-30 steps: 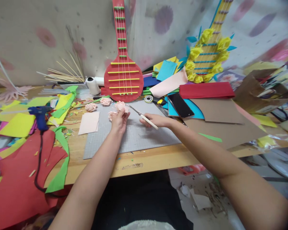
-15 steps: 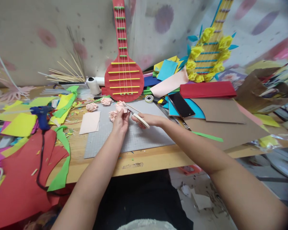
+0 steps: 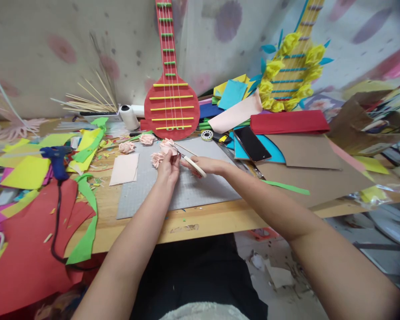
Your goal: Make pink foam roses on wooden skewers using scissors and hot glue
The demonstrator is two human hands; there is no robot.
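My left hand (image 3: 169,168) is closed on a pale pink paper flower (image 3: 168,146), held above the grey cutting mat (image 3: 146,195). My right hand (image 3: 200,165) grips white-handled scissors (image 3: 194,166), whose blades point left and reach the flower's edge. Whether the blades are cutting paper is too small to tell. A second pink paper flower (image 3: 157,159) lies just left of my left fingers. Two more pink flowers sit farther back: one at the left (image 3: 127,147) and one near the red instrument (image 3: 147,139). Pale pink paper squares (image 3: 124,169) rest on the mat's left edge.
A red paper instrument (image 3: 172,109) stands behind my hands. A blue glue gun (image 3: 57,162) with a black cord lies left among paper scraps. A phone (image 3: 252,144), brown card (image 3: 306,153) and a red roll (image 3: 289,122) lie right. Bamboo sticks (image 3: 90,106) are at the back.
Both hands stay almost in place, with the flower and scissors still held. The view has shifted slightly.
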